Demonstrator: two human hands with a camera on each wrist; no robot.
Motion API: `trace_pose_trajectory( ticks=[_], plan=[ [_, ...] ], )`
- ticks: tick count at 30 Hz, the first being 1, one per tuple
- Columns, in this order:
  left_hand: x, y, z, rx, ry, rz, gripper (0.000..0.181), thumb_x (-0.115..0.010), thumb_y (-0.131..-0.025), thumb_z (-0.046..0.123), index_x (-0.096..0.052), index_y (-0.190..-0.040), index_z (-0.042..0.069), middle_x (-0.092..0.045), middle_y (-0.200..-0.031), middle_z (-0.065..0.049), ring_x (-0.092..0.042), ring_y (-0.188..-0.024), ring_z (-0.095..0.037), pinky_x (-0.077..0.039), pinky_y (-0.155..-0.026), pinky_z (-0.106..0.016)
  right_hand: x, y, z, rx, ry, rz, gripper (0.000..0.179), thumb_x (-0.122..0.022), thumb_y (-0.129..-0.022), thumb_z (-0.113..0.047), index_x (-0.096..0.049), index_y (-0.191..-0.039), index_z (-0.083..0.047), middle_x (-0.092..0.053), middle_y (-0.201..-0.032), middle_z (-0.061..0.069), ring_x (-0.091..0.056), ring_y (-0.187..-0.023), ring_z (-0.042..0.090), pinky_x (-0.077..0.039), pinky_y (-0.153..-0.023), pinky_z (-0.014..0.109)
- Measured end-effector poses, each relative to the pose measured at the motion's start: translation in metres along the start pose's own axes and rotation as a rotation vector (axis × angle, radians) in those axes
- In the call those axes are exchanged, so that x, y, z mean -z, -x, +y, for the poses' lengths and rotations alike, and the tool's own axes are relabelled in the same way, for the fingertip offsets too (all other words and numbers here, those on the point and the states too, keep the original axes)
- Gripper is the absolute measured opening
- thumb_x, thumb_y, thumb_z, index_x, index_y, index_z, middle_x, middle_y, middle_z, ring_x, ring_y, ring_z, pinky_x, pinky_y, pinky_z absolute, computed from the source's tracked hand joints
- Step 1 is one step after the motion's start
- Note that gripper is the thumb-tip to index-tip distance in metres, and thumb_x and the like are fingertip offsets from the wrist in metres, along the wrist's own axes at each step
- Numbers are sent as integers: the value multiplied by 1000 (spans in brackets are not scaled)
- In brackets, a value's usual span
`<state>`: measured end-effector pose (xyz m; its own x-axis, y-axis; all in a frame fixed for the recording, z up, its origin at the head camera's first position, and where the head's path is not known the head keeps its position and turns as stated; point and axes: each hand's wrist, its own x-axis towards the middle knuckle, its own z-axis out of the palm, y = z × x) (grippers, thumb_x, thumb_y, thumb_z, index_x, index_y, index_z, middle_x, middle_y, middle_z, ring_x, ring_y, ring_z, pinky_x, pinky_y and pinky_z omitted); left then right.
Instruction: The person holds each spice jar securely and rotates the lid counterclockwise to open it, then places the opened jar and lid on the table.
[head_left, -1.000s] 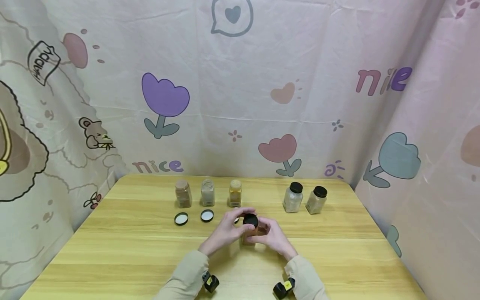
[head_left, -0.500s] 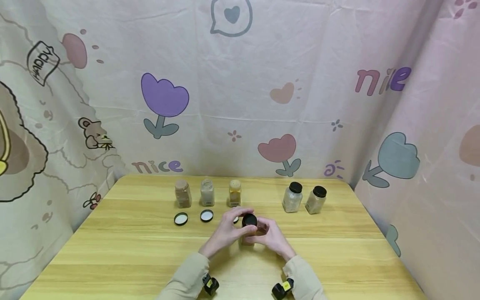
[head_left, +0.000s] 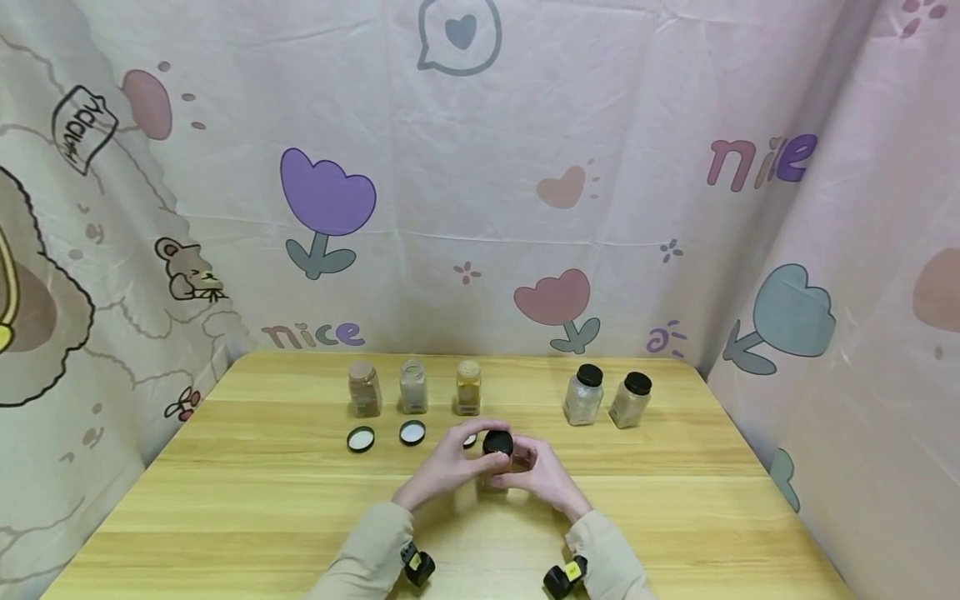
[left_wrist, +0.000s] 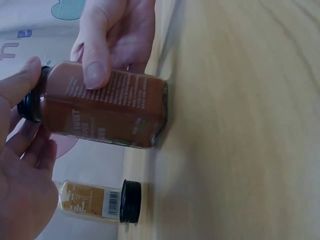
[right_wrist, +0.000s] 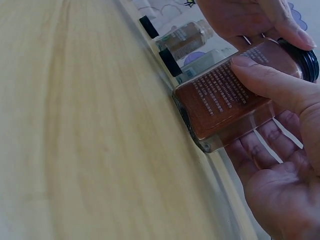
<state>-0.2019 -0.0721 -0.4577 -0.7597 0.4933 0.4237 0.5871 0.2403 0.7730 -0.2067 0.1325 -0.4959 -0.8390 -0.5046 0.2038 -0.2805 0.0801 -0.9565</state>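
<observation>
A spice jar of reddish-brown powder [left_wrist: 105,107] with a black lid [head_left: 498,441] stands near the middle of the table. My left hand [head_left: 450,462] grips the lid, thumb on the near side and fingers round the far side. Lower down, my right hand [head_left: 547,475] holds the jar's body, its thumb lying across the printed label in the right wrist view. The lid sits on the jar's neck. Just beyond my left hand, another lid [head_left: 469,440] lies partly hidden behind the fingers.
Three uncapped jars stand behind: brown [head_left: 365,393], whitish [head_left: 413,390] and yellow [head_left: 468,392]. Two upturned lids, one at the left [head_left: 361,439] and one beside it [head_left: 412,432], lie before them. Back right are two black-capped jars, one larger-looking [head_left: 583,400] and one beside it [head_left: 631,402].
The head view has shifted slightly. Both hands keep nearly the same hold on the jar and its lid, with only small finger movement.
</observation>
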Motion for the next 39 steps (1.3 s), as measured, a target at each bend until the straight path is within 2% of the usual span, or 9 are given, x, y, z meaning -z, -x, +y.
trace_pose_trajectory(
  ticks=[6, 15, 18, 21, 26, 29, 33, 37, 39],
  plan=[
    [-4, 0, 0, 11, -9, 69, 43, -79, -88, 23, -66, -126, 12, -71, -124, -9, -64, -119, -24, -51, -107, -53, 0, 0, 0, -4, -7, -3, 50, -81, -83, -7, -63, -130, -2, -67, -129, 23, -68, -110, 6, -53, -100, 19],
    [9, 3, -2, 52, 85, -128, 45, -60, -102, 19, -52, -144, 4, -59, -146, -11, -47, -141, -35, -33, -120, -65, 1, 0, 1, -21, -5, 4, 52, -81, -83, -7, -63, -131, -2, -67, -129, 24, -68, -106, 4, -54, -96, 19],
    [10, 3, -3, 48, 96, -120, 45, -62, -101, 19, -53, -143, 4, -60, -144, -12, -49, -140, -36, -33, -119, -66, 1, 0, 1, -16, 0, 7, 51, -81, -83, -8, -63, -131, -3, -67, -129, 23, -68, -107, 4, -54, -96, 19],
    [8, 3, -4, 34, 98, -72, 44, -67, -97, 18, -57, -139, 6, -63, -139, -14, -54, -135, -33, -38, -117, -64, 1, 0, 2, -10, 4, 4, 51, -81, -83, -8, -64, -130, -4, -68, -129, 22, -68, -107, 5, -54, -96, 20],
    [2, 3, -6, -5, 86, 10, 44, -75, -91, 16, -63, -132, 11, -68, -128, -11, -62, -122, -25, -48, -112, -56, 1, 0, 2, 2, 3, -3, 51, -81, -83, -8, -64, -130, -4, -68, -128, 22, -68, -105, 6, -54, -96, 21],
    [1, 3, -6, -13, 75, 28, 44, -76, -90, 17, -64, -131, 11, -68, -123, -8, -63, -117, -22, -50, -110, -51, 1, 0, 2, 7, 3, -2, 50, -81, -83, -8, -64, -130, -4, -68, -128, 22, -68, -105, 5, -54, -96, 20],
    [2, 3, -6, 4, 122, -32, 45, -71, -94, 16, -59, -137, 8, -65, -135, -11, -58, -129, -26, -46, -117, -42, 1, 0, 3, 6, 4, 0, 50, -81, -83, -8, -64, -130, -3, -68, -127, 23, -68, -104, 5, -55, -95, 20],
    [5, 3, -6, 7, 225, -117, 45, -63, -99, 11, -54, -142, 3, -55, -147, -19, -49, -140, -33, -36, -122, -24, 1, 0, 4, 1, 18, 10, 50, -81, -82, -8, -64, -129, -3, -69, -126, 22, -68, -103, 4, -55, -94, 20],
    [6, 3, -6, 4, 247, -125, 44, -62, -99, 10, -54, -142, 3, -55, -147, -20, -49, -140, -32, -35, -120, -19, 1, 0, 4, 2, 22, 12, 49, -81, -83, -8, -64, -129, -3, -69, -126, 22, -68, -104, 3, -55, -94, 20]
  ],
)
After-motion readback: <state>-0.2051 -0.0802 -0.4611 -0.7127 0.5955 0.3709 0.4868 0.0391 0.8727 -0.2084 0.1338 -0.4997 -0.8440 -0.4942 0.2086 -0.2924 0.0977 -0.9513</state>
